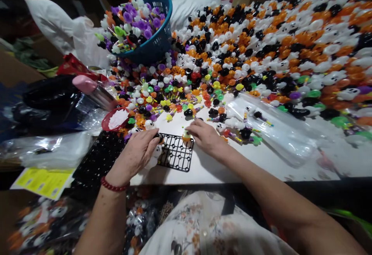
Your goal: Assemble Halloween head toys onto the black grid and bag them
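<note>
A black plastic grid [176, 156] with round openings lies on the white table in front of me. My left hand [141, 150] is curled over its left edge, with the fingers bent down. White ghost-faced figures [157, 152] show beside and under that hand; what its fingertips grip is partly hidden. At the grid's upper right, my right hand [205, 136] has its fingers closed at a small figure [186, 135] with a pale top and an orange base. This figure stands on the grid.
Heaped figure-topped sticks [232, 49] cover the back and right. A blue basket [167, 24] of them stands at back left. Clear plastic bags [276, 131] lie right; a red dish [107, 120], stacked black grids [97, 158] and a pink-capped bottle [94, 92] are left.
</note>
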Available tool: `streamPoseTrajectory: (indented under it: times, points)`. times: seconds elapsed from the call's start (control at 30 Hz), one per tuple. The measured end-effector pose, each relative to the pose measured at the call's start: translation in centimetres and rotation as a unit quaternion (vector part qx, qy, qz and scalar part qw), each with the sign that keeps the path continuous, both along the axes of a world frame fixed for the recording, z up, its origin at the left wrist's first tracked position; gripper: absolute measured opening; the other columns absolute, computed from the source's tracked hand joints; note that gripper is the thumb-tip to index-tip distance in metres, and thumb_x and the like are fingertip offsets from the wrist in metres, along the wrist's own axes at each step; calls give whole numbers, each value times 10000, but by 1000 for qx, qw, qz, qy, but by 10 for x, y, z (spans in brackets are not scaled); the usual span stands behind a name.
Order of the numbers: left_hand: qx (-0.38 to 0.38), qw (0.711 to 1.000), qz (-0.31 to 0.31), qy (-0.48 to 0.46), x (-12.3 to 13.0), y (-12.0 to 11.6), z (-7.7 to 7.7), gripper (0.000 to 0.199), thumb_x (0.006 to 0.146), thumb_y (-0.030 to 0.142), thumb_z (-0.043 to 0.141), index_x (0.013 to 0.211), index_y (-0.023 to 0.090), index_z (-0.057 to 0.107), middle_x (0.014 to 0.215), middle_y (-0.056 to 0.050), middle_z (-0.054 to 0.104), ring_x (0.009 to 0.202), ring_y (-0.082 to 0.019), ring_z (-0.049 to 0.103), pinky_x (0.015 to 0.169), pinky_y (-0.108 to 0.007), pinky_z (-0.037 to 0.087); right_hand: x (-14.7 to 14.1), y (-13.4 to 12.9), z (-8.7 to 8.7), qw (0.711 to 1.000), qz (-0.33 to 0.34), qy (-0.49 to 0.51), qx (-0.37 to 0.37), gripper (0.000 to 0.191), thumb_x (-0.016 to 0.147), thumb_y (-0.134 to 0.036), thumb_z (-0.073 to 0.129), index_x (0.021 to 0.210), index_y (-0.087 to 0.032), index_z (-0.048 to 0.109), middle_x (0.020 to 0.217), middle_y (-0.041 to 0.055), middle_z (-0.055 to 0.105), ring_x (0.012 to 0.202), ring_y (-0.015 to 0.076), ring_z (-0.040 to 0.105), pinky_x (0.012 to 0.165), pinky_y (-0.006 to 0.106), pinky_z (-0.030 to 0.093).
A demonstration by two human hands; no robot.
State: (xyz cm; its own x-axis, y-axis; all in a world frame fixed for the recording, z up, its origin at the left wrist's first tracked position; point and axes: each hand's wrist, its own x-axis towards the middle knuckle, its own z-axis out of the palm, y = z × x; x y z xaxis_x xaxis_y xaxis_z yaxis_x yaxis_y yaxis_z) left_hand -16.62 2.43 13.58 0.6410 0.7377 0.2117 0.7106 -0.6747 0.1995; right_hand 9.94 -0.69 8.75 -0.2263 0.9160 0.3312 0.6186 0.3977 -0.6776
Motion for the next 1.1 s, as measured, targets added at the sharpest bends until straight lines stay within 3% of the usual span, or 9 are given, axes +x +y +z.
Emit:
streamPoseTrajectory:
  times: [0.13,0.3,0.47,0.67,0.8,0.97,1.1]
  points:
    - [2,1000,2,-13,-1,2,2,445,1006,425,338,1234,140,593,1184,-127,682,1108,-241,624,990,-412,487,-36,49,8,999,-4,44,-13,161,905,-108,582,1053,-151,629,1006,67,664,932,169,607,852,272,450]
    - [-9,1000,4,-17,-1,1,2,406,1006,380,352,1260,159,579,1267,-121,638,1218,-235,569,1063,-425,458,-66,73,19,996,29,-8,-78,179,899,-162,603,1078,-165,618,914,46,688,844,176,609,752,257,418]
    - [-32,999,2,-17,2,2,4,379,1009,335,347,1285,182,557,1465,-114,464,1378,-228,420,1157,-435,372,-79,72,29,995,62,-18,-82,168,991,-226,475,1074,-177,613,901,33,688,838,162,605,723,242,391]
    - [-39,999,-3,-21,5,2,5,390,1011,335,332,1341,206,497,1510,-102,402,1416,-222,365,1185,-455,334,-84,64,37,987,94,-90,-91,285,1050,-267,342,1081,-132,590,953,90,680,844,184,607,737,267,404]
    - [-28,999,-7,-30,3,5,1,432,1010,343,323,1394,192,452,1546,-110,351,1454,-246,298,1202,-478,298,-91,56,35,992,81,-29,-94,348,1062,-340,281,1214,-151,530,1004,89,679,883,206,635,767,290,433]
    - [16,999,-39,-25,-2,14,-11,428,1003,381,336,1306,168,551,1398,-116,542,1341,-251,459,1167,-467,358,-94,51,23,991,40,50,-118,434,1057,-405,274,1365,-157,452,1067,113,684,1008,232,632,837,325,461]
    - [48,998,-35,-28,-4,16,-15,452,1004,414,335,1236,135,604,1309,-131,615,1281,-248,517,1131,-440,407,-64,52,16,996,39,7,-80,288,1027,-265,416,1216,-149,601,1132,107,667,1055,191,598,924,295,435]
